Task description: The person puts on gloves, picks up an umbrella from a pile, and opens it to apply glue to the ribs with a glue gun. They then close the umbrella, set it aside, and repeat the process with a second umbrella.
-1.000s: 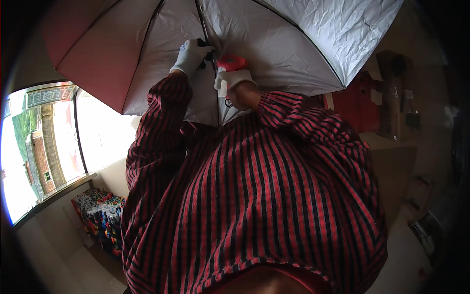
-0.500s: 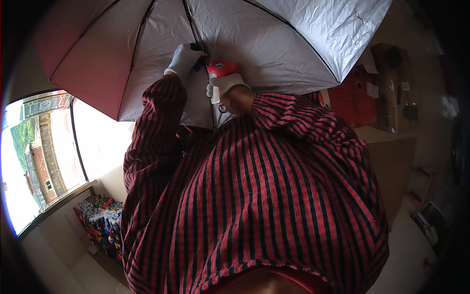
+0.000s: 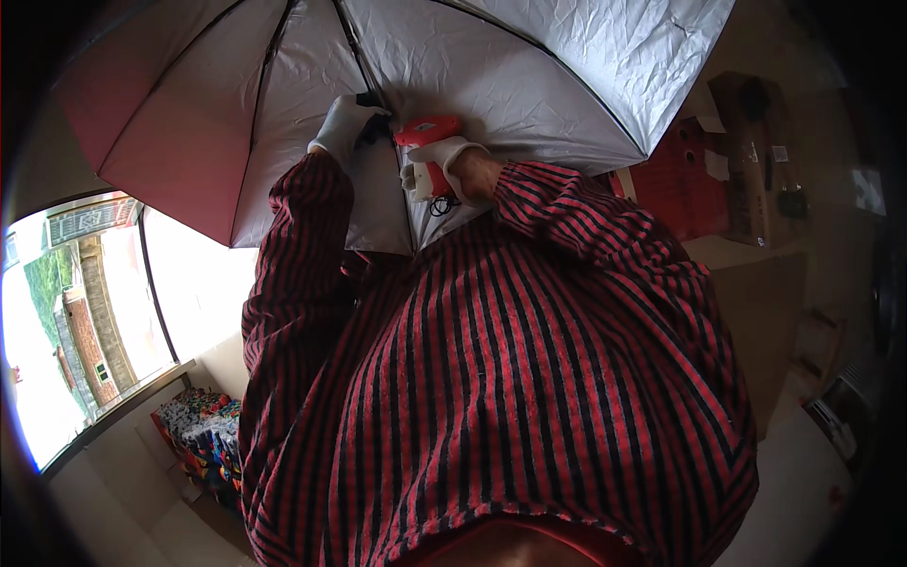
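A wide umbrella point(image 3: 302, 85) with a silvery inside and thin dark ribs spreads over the upper part of the view. My left hand point(image 3: 348, 123), in a pale glove with dark fingers, is closed at a rib point(image 3: 350, 38) near the middle of the cloth. Just right of it, my gloved right hand point(image 3: 437, 165) is wrapped round a red-and-white handheld device point(image 3: 430, 130) with a rounded red top. A black cord point(image 3: 442, 205) loops below the device, which is close to the silver cloth; whether they touch I cannot tell.
At left, a bright window point(image 3: 85, 312) stands above a box with a colourful pattern point(image 3: 203, 435). Toward the right are a red bag or cloth point(image 3: 675, 189) and a brown cardboard panel point(image 3: 746, 161). The umbrella's edge reaches across toward that side.
The umbrella has shifted slightly left. My left hand has moved slightly down and left with it. The device in my right hand has turned, its top now tilted, and the cord shows more.
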Demonstrator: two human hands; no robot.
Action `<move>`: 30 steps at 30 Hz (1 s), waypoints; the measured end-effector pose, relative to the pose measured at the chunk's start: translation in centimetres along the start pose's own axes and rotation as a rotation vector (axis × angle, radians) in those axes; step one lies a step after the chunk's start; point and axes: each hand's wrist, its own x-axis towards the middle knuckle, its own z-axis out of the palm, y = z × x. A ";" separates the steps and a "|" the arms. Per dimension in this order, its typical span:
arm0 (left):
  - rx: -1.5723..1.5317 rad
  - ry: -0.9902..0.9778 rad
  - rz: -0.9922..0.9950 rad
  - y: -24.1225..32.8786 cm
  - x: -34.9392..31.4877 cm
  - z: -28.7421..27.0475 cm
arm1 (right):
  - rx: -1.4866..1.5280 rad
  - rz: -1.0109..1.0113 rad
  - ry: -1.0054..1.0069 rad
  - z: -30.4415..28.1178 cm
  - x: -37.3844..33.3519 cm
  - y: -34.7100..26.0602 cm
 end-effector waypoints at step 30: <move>0.236 0.281 0.141 -1.9 2.2 1.2 | -0.186 -0.017 0.153 1.2 0.8 -1.7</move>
